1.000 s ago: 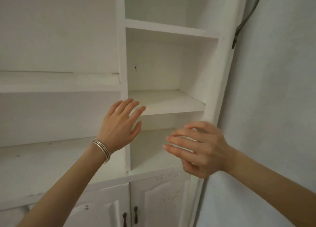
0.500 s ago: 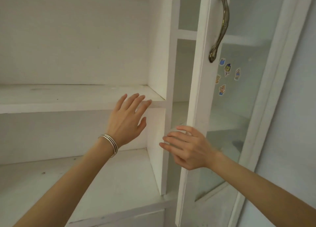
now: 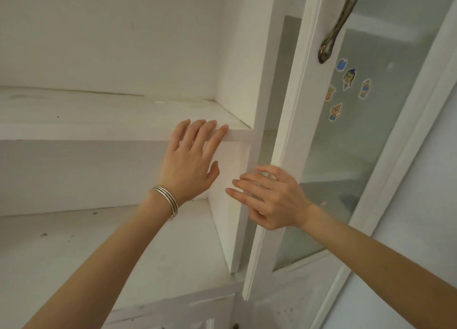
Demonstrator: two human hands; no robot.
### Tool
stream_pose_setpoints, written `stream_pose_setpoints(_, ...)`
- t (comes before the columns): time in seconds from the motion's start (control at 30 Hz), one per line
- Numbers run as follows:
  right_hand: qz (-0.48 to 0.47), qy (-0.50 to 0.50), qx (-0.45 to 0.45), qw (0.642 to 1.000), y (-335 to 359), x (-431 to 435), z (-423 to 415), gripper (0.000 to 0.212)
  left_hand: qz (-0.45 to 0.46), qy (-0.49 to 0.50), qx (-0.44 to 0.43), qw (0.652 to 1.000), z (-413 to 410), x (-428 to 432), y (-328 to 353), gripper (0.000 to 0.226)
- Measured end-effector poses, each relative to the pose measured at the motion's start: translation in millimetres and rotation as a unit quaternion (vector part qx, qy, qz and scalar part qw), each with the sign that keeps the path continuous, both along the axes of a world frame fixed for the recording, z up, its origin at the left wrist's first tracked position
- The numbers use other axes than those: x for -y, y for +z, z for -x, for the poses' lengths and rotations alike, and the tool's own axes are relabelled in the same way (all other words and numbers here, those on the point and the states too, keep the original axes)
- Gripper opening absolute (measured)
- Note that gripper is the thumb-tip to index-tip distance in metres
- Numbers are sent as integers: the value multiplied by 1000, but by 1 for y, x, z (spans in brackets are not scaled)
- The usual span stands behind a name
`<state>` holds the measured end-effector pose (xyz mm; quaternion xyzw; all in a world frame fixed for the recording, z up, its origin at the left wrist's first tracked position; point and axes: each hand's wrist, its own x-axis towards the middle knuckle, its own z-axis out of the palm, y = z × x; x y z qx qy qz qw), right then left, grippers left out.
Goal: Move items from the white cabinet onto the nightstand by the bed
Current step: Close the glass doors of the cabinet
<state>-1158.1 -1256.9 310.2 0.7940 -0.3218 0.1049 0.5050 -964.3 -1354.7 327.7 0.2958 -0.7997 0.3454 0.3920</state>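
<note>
Left hand was raised with its back to the camera, fingers straight and slightly spread, released, holding nothing. The fingertips lay over the front edge of the upper shelf of the white cabinet; contact unclear. Silver bangles sat on that wrist. Below those fingers ran the lower shelf, with a few dark specks on it. Just right of the left fingertips stood the cabinet's vertical divider. Right hand was lower than and just right of the left thumb, apart from it. Its fingers were loosely extended, pointing left, released, gripping nothing. They lay at the inner edge of the glass door, on its white frame; cannot tell if they pressed on it. Well above the right fingers a brass handle hung on the door frame. Up and right of them, cartoon stickers sat on the pane. Far right of the fingers was a pale wall.
</note>
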Motion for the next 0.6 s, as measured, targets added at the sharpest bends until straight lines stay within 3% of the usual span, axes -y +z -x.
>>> stream_pose_setpoints(0.27, 6, 7, -21, 1000, 1, 22, 2, 35, 24, -7, -23, 999, 2, 4, -1, 61)
stream_pose_setpoints(0.6, -2, -26, -22, 999, -4, 22, 2, 36, -8, -7, -26, 1000, 0, -2, 3, 63)
